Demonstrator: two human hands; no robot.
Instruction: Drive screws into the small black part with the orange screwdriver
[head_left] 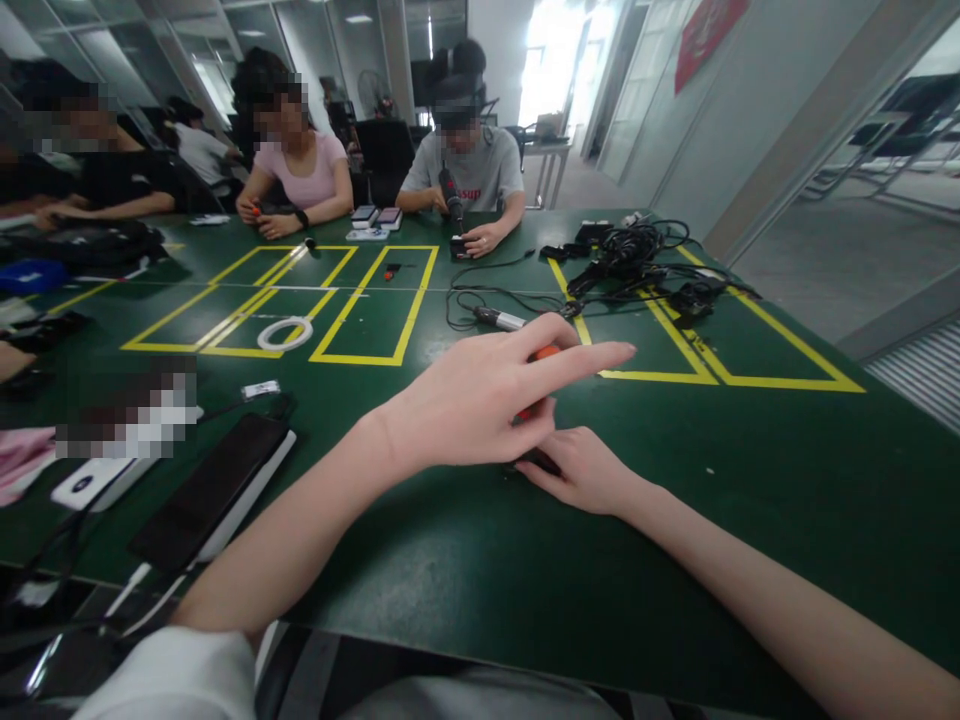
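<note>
Over the middle of the green table [420, 560], my left hand [487, 395] is wrapped round an orange and black object [547, 353], its index finger stretched out to the right. Most of that object is hidden behind the fingers. Just below and to the right, my right hand [581, 468] rests low at the table top. Its fingers close on a small dark piece [541, 461], mostly covered by the left hand. Behind my left hand lies a black and silver cylinder [501, 318] with a cable.
Tangled black cables [626, 255] lie at the back right. Yellow tape outlines [360, 357] and a white ring [285, 333] are farther back. A black phone [214, 490] on a white block lies at left. Several people sit across the table; one holds a screwdriver [452, 200].
</note>
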